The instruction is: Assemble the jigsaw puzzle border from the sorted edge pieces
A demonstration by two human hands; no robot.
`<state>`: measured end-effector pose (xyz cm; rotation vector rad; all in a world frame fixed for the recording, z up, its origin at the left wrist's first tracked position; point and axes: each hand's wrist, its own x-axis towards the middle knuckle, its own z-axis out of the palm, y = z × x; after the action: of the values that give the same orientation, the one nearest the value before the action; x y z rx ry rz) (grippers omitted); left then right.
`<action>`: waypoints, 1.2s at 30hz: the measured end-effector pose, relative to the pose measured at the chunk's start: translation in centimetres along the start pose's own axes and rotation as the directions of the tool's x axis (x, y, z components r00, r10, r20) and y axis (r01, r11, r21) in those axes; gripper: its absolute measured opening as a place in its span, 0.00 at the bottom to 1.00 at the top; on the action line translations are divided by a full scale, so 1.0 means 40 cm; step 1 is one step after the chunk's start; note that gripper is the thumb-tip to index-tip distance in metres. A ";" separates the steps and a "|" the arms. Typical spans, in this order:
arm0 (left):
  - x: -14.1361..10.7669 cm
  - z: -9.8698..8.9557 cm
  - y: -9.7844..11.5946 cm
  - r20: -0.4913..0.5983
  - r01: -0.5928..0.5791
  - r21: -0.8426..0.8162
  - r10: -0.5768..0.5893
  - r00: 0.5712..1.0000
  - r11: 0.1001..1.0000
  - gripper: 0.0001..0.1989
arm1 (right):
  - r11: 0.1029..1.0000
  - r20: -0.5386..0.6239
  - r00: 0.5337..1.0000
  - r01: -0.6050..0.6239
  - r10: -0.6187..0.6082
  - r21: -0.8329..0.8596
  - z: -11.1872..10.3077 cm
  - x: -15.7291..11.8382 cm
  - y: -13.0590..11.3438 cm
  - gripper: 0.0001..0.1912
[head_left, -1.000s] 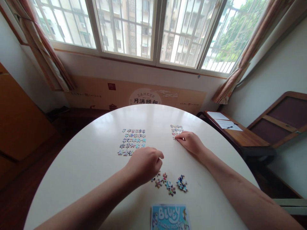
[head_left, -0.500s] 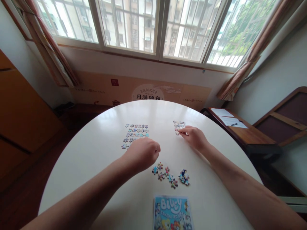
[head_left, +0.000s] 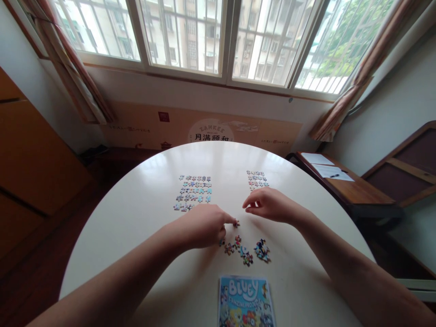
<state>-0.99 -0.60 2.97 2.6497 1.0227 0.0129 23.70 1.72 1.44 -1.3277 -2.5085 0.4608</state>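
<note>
My left hand (head_left: 207,225) reaches in from the left, its index fingertip on a small puzzle piece (head_left: 236,223) lying on the white table. Nothing shows between the slightly spread fingers of my right hand (head_left: 269,205), which hovers over the table just below the right block of pieces (head_left: 258,178). Several rows of pieces (head_left: 195,191) lie left of centre, the lowest row partly behind my left hand. Loose pieces (head_left: 237,240) and a small heap (head_left: 262,250) are nearer to me.
A blue "Bluey" picture sheet or box (head_left: 245,302) lies at the near edge of the round white table (head_left: 136,195). On the right, a wooden side table (head_left: 368,191) bears papers (head_left: 327,172) and a pen. Windows and curtains stand beyond.
My right hand has drawn back from the right block toward the table's middle, its fingers parted. My left index finger has extended, and a loose piece has shifted up and right under it.
</note>
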 end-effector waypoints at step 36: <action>-0.005 -0.005 -0.005 0.050 -0.064 0.045 0.061 0.997 0.997 0.17 | 0.977 -0.227 0.966 -0.158 0.122 -0.145 -0.002 -0.001 0.222 0.12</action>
<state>-1.30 -0.54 3.11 2.7090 0.9355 -0.0617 30.39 6.41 -2.00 -1.5329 -2.3220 0.1311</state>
